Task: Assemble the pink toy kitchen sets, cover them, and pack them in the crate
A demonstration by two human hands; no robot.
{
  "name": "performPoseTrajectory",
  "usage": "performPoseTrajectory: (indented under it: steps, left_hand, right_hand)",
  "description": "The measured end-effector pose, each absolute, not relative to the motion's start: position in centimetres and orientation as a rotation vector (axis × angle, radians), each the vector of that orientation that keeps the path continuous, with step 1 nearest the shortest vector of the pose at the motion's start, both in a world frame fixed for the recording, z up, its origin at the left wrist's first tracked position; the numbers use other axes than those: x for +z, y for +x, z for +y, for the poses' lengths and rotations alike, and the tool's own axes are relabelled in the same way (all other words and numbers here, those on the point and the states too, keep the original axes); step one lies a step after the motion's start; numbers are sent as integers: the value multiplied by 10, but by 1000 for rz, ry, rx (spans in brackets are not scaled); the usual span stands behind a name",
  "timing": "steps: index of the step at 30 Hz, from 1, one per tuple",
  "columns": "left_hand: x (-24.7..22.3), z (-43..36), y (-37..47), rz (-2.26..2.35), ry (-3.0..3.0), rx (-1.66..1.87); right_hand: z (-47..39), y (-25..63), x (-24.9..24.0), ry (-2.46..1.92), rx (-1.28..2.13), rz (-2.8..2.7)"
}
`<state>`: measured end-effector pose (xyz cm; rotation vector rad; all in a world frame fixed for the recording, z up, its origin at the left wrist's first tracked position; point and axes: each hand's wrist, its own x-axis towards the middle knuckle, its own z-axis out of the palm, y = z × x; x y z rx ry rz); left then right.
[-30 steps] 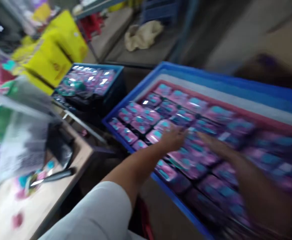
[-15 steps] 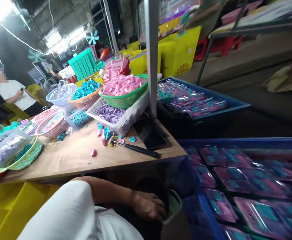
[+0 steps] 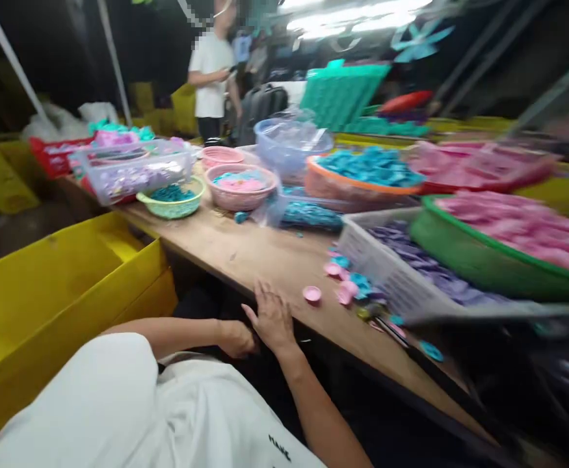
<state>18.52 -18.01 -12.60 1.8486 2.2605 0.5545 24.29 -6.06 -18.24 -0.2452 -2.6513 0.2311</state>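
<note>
My right hand (image 3: 273,318) lies over the front edge of the wooden table (image 3: 225,250), its fingers stretched out and nothing under them that I can make out. Just left of it and below the table edge is my left hand (image 3: 238,338), close to my lap. Its fingers point down and are hidden. Nearest to my right hand on the tabletop is a small pink round cup-like piece (image 3: 312,295). Beyond it lie loose pink and blue plastic pieces (image 3: 359,285) and a hammer (image 3: 435,372) with a black handle, blurred.
A white basket (image 3: 386,276) of purple pieces and a green basin (image 3: 484,260) of pink ones stand on the right. Farther back are an orange basin (image 3: 362,188), a pink basket (image 3: 240,195) and a light green basket (image 3: 174,207). Yellow boxes (image 3: 69,279) stand left. A person (image 3: 213,78) stands behind.
The view has swung left. My left hand has come away from a pale, open-topped object at the right, back towards my lap. My right hand has come into view on the table edge.
</note>
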Motion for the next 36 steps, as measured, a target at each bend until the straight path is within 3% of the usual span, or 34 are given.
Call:
performPoseTrajectory:
  steps: [5,8,11,17,25,30,36]
  left_hand:
    - [-111,-320,95,2694,1480,540]
    - [-98,-412,72,3305,506,116]
    - [-99,-467,91,3075,-93,-199]
    - [-122,-455,167,2856,174,-103]
    - [-146,-470,157,2963,283,-31]
    - [-155,-491,136,3117,259,-163]
    - [-145,-489,131,3176,217,-311]
  right_hand:
    - [-44,255,-206,-134,92,-2611]
    - [-43,263,-208,-99,73,-2615]
    - [-43,266,-208,-77,56,-2594]
    - [-48,265,-200,-34,100,-2532]
    - [-71,226,-145,9,280,-2506]
    - [-84,138,-109,368,373,-2593]
    - [-127,38,-114,927,283,-2934]
